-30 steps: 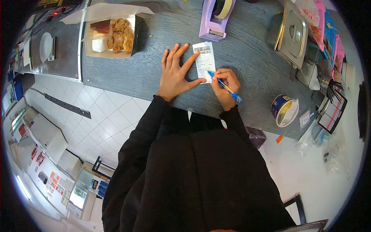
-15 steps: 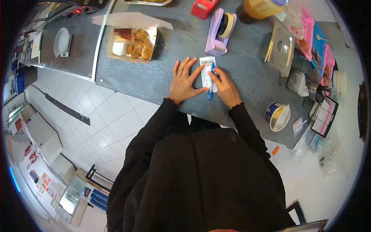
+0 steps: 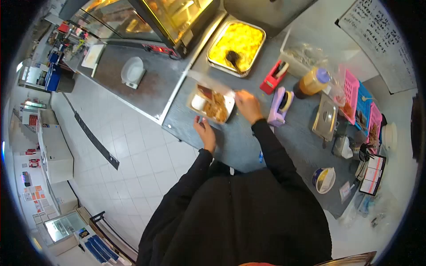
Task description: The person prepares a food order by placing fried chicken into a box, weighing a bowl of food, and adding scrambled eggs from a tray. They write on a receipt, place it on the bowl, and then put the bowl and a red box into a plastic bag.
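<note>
An open takeaway box on the grey counter holds browned, crumbly food, a white portion and a dark red-brown portion. Its raised lid is blurred. At the box's near edge is my left hand, fingers apart and fingertips against or very close to the cardboard. My right hand is at the box's right corner, fingers curled on the lid's edge. Part of a blue pen shows beside my right sleeve. The receipt is mostly hidden by that arm.
Behind the box is a metal tray of yellow food with a black spoon. Red and lilac tape dispensers, a sauce bottle and a lidded steel container stand to the right. A tub is near the front edge.
Both hands have left the receipt and pen and moved up and over to the takeaway box. The view has shifted, bringing the yellow food tray and glass display case into sight.
</note>
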`<state>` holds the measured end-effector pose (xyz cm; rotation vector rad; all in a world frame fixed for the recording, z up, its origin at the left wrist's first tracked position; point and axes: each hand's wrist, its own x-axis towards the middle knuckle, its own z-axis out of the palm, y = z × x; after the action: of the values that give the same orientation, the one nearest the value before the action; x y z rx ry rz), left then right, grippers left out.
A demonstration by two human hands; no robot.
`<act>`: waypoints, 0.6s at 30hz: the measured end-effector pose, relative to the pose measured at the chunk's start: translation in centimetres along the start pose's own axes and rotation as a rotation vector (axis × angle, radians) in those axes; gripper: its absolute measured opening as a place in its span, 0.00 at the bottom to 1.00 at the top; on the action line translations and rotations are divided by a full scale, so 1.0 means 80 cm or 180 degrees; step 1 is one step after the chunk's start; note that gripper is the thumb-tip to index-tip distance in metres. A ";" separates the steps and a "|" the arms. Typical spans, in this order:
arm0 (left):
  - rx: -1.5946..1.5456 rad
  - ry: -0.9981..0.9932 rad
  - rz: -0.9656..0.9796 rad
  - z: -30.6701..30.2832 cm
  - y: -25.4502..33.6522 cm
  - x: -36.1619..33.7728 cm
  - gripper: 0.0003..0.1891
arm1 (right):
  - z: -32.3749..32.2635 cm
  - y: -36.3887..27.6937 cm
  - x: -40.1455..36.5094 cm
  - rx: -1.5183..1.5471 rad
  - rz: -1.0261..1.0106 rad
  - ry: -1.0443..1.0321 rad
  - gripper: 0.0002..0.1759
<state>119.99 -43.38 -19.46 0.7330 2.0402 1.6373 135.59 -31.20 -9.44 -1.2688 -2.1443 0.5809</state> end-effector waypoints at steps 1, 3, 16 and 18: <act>0.0082 -0.0193 0.0001 -0.007 0.014 0.022 0.25 | 0.001 -0.005 -0.018 0.0066 -0.0197 0.0040 0.14; 0.0238 -0.0581 -0.0017 -0.021 0.046 0.059 0.27 | -0.016 -0.032 -0.071 0.0139 -0.0495 -0.0622 0.24; 0.1859 -0.2081 -0.0184 -0.094 0.054 -0.004 0.35 | 0.073 -0.039 -0.088 -0.0917 0.0640 0.0161 0.40; 0.2211 -0.1799 -0.0101 -0.085 -0.010 -0.009 0.34 | 0.050 -0.049 -0.082 -0.0374 0.1301 -0.0404 0.33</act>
<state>116.23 -49.11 -18.74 1.2098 2.1275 0.5521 132.96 -39.14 -11.63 -1.7991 -2.0522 0.7250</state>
